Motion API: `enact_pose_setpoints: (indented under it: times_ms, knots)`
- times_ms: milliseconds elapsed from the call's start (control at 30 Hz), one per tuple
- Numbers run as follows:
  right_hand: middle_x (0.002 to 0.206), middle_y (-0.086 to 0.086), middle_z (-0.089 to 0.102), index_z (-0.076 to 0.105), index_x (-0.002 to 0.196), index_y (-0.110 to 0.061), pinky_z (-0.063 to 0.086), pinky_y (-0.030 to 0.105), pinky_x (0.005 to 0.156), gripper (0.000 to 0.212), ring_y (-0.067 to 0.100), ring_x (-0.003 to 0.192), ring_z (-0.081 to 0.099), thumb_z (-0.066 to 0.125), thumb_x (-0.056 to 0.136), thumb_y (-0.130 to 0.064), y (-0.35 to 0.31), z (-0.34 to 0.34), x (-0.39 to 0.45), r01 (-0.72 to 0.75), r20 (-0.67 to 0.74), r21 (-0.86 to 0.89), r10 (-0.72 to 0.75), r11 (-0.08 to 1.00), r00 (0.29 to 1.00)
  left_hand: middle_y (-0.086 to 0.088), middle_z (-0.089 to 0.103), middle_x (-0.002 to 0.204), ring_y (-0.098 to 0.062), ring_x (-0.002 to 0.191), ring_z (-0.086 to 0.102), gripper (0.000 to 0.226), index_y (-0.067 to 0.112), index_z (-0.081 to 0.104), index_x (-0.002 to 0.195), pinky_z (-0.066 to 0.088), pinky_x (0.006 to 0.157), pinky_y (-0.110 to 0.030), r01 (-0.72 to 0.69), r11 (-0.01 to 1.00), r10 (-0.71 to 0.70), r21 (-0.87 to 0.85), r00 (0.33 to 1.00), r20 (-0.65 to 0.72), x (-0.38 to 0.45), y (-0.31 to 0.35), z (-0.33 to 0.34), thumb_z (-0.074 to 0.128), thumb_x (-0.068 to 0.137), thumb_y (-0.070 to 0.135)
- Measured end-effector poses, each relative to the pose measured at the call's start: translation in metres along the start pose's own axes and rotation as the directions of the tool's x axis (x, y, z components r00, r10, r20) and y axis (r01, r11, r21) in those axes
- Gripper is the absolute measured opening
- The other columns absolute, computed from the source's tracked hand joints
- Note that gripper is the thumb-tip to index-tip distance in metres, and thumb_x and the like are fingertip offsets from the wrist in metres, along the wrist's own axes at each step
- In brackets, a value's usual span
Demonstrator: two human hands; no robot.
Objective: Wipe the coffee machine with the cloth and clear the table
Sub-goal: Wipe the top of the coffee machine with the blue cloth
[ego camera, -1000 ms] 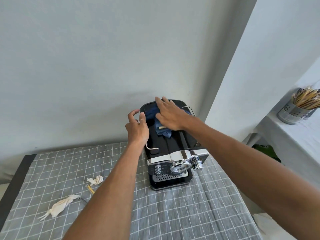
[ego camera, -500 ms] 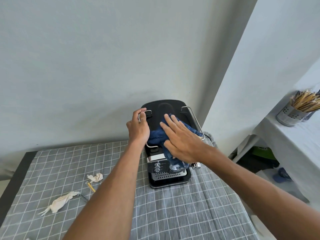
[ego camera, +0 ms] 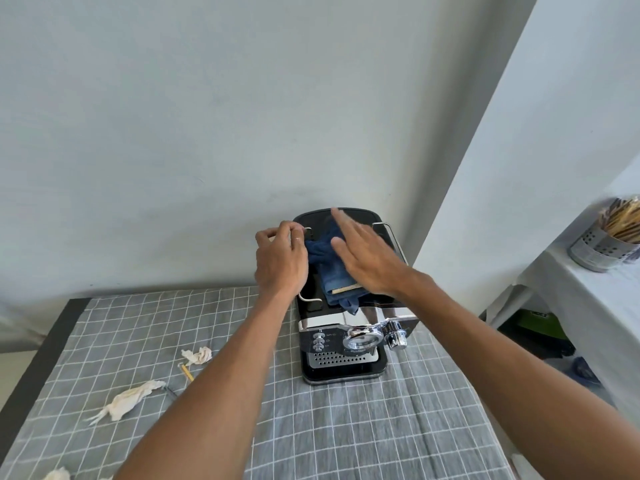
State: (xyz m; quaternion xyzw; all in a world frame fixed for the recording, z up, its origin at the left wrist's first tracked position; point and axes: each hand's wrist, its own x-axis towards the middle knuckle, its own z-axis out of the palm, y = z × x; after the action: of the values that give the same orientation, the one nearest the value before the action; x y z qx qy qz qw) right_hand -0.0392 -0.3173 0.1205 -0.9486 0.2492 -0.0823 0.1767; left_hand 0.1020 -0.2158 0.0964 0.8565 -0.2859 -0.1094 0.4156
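Note:
A black and chrome coffee machine (ego camera: pixel 346 341) stands on the grey checked tablecloth (ego camera: pixel 346 427), against the wall. A blue cloth (ego camera: pixel 332 275) lies on the machine's top. My right hand (ego camera: pixel 367 258) presses flat on the cloth with straight fingers. My left hand (ego camera: pixel 280 258) grips the metal rail at the machine's top left edge, fingers curled round it.
Crumpled white tissues (ego camera: pixel 128 401) (ego camera: pixel 199 355) and a small yellow stick (ego camera: pixel 188 373) lie on the cloth at left; another tissue (ego camera: pixel 57 474) sits at the bottom edge. At right, a metal holder of sticks (ego camera: pixel 609 237) stands on a white shelf. The wall is close behind.
My right hand has slid the cloth back from the machine's front edge toward the rear of the top. My left hand stays on the left rail.

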Motion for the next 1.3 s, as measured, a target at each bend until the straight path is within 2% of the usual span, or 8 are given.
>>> enact_pose_setpoints:
  times_ms: [167, 267, 400, 600, 700, 800, 900, 1300]
  knots:
    - [0.166, 0.008, 0.032, 0.027, 0.162, -0.019, 0.026, 0.043, 0.120, 0.064, 0.034, 0.144, 0.036, 0.030, 0.101, -0.038, 0.015, -0.018, 0.023, -0.070, 0.087, -0.156, 0.084, 0.985, 0.993, 0.000, 0.042, 0.142, -0.029, 0.119, 0.052, 0.045, 0.038, 0.067, 0.106, 0.048, 0.094, -0.046, -0.109, 0.927, 0.090, 0.358, 0.994, 0.069, -0.010, 0.004, -0.010, 0.047, 0.089, 0.075]
    - [0.151, 0.011, 0.045, 0.037, 0.157, -0.021, 0.033, 0.048, 0.118, 0.075, 0.036, 0.138, 0.040, 0.037, 0.088, -0.051, 0.017, -0.022, 0.031, -0.142, 0.078, -0.045, 0.146, 0.989, 0.986, 0.002, 0.042, 0.142, -0.028, 0.126, 0.047, 0.044, 0.037, 0.066, 0.109, 0.042, 0.103, -0.046, -0.108, 0.953, 0.076, 0.282, 0.990, 0.122, -0.012, 0.002, -0.012, 0.056, 0.086, 0.072]
    - [0.122, 0.006, 0.052, 0.059, 0.132, -0.021, 0.044, 0.035, 0.101, 0.044, 0.025, 0.117, 0.051, 0.063, 0.091, -0.037, 0.024, -0.031, 0.029, -0.118, 0.052, 0.024, 0.117, 0.993, 0.992, 0.002, 0.048, 0.138, -0.027, 0.128, 0.045, 0.042, 0.027, 0.066, 0.119, 0.036, 0.111, -0.043, -0.237, 0.941, 0.222, 0.241, 0.971, 0.087, -0.017, 0.001, -0.013, 0.067, 0.089, 0.056]
    - [0.104, -0.001, 0.065, 0.061, 0.114, -0.021, 0.045, 0.019, 0.075, 0.021, 0.015, 0.091, 0.057, 0.070, 0.095, -0.024, 0.034, -0.040, 0.005, -0.120, -0.005, 0.269, 0.126, 0.956, 0.992, 0.007, 0.065, 0.097, -0.024, 0.102, 0.062, 0.023, 0.025, 0.060, 0.114, 0.026, 0.116, -0.057, -0.436, 0.870, 0.427, 0.232, 0.900, 0.087, -0.029, 0.003, -0.023, 0.067, 0.094, 0.034]
    - [0.103, 0.000, 0.070, 0.068, 0.120, -0.020, 0.049, 0.026, 0.080, 0.028, 0.019, 0.091, 0.063, 0.070, 0.093, -0.023, 0.026, -0.050, -0.009, -0.075, -0.095, 0.312, 0.109, 0.947, 0.989, 0.014, 0.065, 0.085, -0.011, 0.084, 0.061, 0.016, 0.027, 0.058, 0.109, 0.036, 0.110, -0.046, -0.458, 0.887, 0.458, 0.059, 0.889, 0.017, -0.038, 0.016, -0.034, 0.067, 0.097, 0.028]
    - [0.092, 0.004, 0.073, 0.074, 0.104, -0.024, 0.057, 0.040, 0.082, 0.013, 0.028, 0.090, 0.068, 0.070, 0.092, -0.023, 0.014, -0.067, -0.032, -0.032, -0.175, 0.407, 0.112, 0.913, 0.978, 0.020, 0.066, 0.089, 0.003, 0.083, 0.063, 0.018, 0.029, 0.061, 0.109, 0.049, 0.077, -0.019, -0.372, 0.907, 0.382, -0.199, 0.924, 0.015, -0.050, 0.032, -0.051, 0.071, 0.095, 0.024]
    - [0.098, 0.005, 0.078, 0.078, 0.108, -0.016, 0.056, 0.023, 0.081, 0.015, 0.016, 0.093, 0.072, 0.072, 0.095, -0.017, -0.002, -0.084, -0.060, 0.023, -0.226, 0.520, 0.112, 0.854, 0.968, 0.016, 0.069, 0.091, 0.009, 0.076, 0.062, 0.018, 0.035, 0.064, 0.102, 0.045, 0.063, -0.008, -0.343, 0.900, 0.358, -0.270, 0.934, 0.005, -0.063, 0.034, -0.072, 0.076, 0.091, 0.028]
    - [0.107, 0.013, 0.078, 0.078, 0.109, -0.009, 0.060, 0.044, 0.093, 0.019, 0.024, 0.099, 0.074, 0.076, 0.093, -0.019, -0.061, -0.080, -0.163, 0.110, -0.274, 0.797, 0.192, 0.594, 0.942, 0.006, 0.077, 0.099, -0.026, 0.092, 0.074, 0.029, 0.042, 0.067, 0.097, 0.062, 0.082, -0.049, -0.213, 0.803, 0.282, -0.556, 0.959, 0.040, -0.150, 0.023, -0.126, 0.083, 0.076, 0.031]
